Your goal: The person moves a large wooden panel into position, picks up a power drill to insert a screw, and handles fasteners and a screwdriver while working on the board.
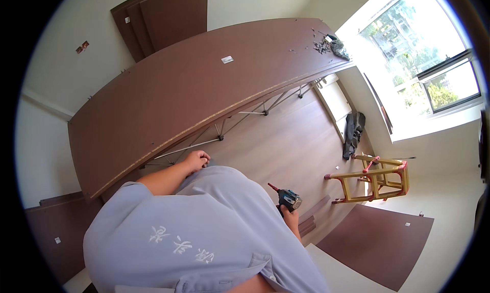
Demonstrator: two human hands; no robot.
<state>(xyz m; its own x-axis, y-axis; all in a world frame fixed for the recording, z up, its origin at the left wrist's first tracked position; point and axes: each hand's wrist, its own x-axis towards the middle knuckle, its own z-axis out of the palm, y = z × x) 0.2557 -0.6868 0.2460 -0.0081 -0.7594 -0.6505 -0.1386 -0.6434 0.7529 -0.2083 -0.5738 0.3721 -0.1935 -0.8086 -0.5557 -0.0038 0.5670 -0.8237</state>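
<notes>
"Holding the drill (290, 199), is it, that right hand (291, 217)?"

"Yes, its fingers wrap the drill. The red tip sticks out ahead and to the left of the grip, well apart from the big board (199, 84)."

"And the left hand (197, 160)?"

"Its fingers curl in, near the board's edge. I can't tell if they hold anything."

"What's done?"

"The big board lies flat on a metal stand (221, 138), ahead of both hands. Small dark bits (321, 47) are out on its far right end, by a bag (339, 49)."

"What's left?"

"Maybe lots. The drill isn't on the board. One loose board (375, 244) is right of the drill grip. I can't tell how much is finished."
</notes>
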